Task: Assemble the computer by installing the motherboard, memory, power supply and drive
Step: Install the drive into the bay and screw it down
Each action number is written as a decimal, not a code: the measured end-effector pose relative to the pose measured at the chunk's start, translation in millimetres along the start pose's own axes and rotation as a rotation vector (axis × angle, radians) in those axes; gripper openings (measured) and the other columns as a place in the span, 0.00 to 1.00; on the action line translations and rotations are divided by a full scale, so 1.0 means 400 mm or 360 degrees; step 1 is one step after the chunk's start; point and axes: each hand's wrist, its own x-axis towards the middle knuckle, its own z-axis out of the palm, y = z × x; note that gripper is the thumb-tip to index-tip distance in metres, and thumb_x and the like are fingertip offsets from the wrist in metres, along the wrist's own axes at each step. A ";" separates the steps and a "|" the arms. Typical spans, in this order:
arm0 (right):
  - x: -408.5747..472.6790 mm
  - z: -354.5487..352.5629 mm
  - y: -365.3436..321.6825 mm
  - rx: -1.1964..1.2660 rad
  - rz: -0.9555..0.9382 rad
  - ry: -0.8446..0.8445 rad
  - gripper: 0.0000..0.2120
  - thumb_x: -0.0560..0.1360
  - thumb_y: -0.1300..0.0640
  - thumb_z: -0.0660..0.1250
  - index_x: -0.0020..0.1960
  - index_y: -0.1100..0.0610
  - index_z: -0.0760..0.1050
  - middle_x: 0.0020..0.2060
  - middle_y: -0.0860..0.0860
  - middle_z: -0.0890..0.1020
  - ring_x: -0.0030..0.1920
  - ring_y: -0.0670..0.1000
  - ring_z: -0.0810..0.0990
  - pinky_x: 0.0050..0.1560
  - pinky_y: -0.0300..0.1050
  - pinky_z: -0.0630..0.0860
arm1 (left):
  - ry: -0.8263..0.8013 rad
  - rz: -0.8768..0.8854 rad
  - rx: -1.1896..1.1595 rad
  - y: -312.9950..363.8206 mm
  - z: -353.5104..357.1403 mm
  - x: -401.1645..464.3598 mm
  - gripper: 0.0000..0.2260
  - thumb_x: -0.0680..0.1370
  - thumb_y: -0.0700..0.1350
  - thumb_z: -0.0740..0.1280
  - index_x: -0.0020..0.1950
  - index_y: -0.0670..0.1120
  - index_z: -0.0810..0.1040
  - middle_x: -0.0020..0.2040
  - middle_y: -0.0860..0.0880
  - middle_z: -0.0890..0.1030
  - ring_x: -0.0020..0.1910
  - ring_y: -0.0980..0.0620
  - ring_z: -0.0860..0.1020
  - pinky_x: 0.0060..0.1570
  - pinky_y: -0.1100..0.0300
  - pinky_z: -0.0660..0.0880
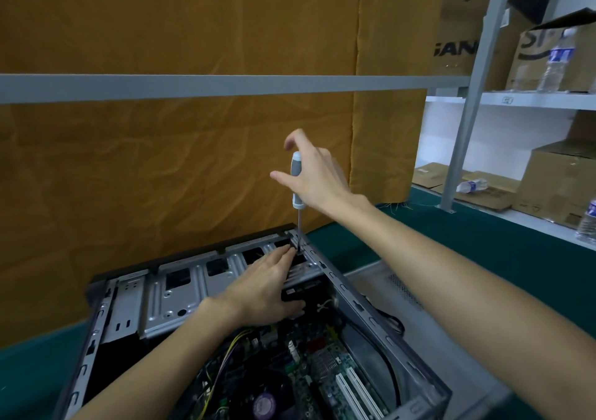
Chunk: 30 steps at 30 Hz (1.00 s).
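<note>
An open grey computer case (371, 310) lies on the green table. Its green motherboard (325, 368) with white slots sits inside. A metal drive bracket (180, 293) spans the far end of the case. A screwdriver (297, 180) with a grey and white handle stands upright, its tip at the bracket's far right corner. My right hand (317, 177) is at the handle, thumb and forefinger spread, palm against it. My left hand (261, 285) rests on the bracket, fingertips touching the spot at the screwdriver tip. A black drive (300, 290) shows under the bracket.
An orange cloth (177, 148) hangs behind the case, crossed by a grey bar (225, 85). Shelves on the right hold cardboard boxes (561, 180) and water bottles (556, 64). A grey side panel (400, 287) lies right of the case on the green table (483, 239).
</note>
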 end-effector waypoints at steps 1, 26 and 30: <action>0.007 -0.011 0.001 -0.0102 -0.0010 -0.0080 0.18 0.76 0.40 0.72 0.56 0.49 0.70 0.46 0.47 0.79 0.41 0.48 0.79 0.37 0.45 0.76 | 0.0006 0.0011 0.0046 0.002 0.002 -0.004 0.47 0.77 0.65 0.67 0.84 0.46 0.44 0.84 0.49 0.47 0.82 0.50 0.48 0.77 0.59 0.49; 0.102 -0.132 -0.023 -0.0432 -0.0004 -0.1031 0.14 0.82 0.45 0.64 0.57 0.55 0.68 0.44 0.54 0.82 0.27 0.49 0.83 0.25 0.39 0.76 | 0.0030 0.0062 0.0183 0.001 0.014 -0.002 0.43 0.79 0.69 0.60 0.84 0.48 0.46 0.84 0.53 0.46 0.82 0.52 0.45 0.78 0.58 0.48; 0.115 -0.142 -0.022 -0.0259 0.0051 -0.1219 0.13 0.78 0.54 0.69 0.58 0.56 0.70 0.45 0.58 0.84 0.29 0.49 0.83 0.26 0.40 0.76 | 0.0017 0.0051 0.0212 0.002 0.012 -0.003 0.43 0.80 0.69 0.59 0.84 0.46 0.46 0.84 0.51 0.46 0.82 0.52 0.45 0.78 0.58 0.47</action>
